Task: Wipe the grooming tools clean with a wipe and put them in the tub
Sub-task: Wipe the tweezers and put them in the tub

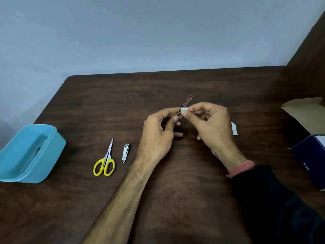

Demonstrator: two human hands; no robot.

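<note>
My left hand [158, 132] pinches the lower end of slim metal tweezers [187, 101], whose tips point up and to the right above the table. My right hand [211, 124] pinches a small white wipe [184, 109] around the tweezers' middle, thumb in front. Yellow-handled scissors [105, 161] lie on the dark wooden table [175, 182] left of my left forearm, blades pointing away. A small silver nail clipper [126, 152] lies just right of the scissors. The light blue plastic tub [51, 155] stands at the table's left edge.
A torn white wipe sachet [234, 128] lies right of my right hand. A dark blue box [311, 159] and an open cardboard box flap [306, 110] sit at the right edge. A pale wall rises behind the table.
</note>
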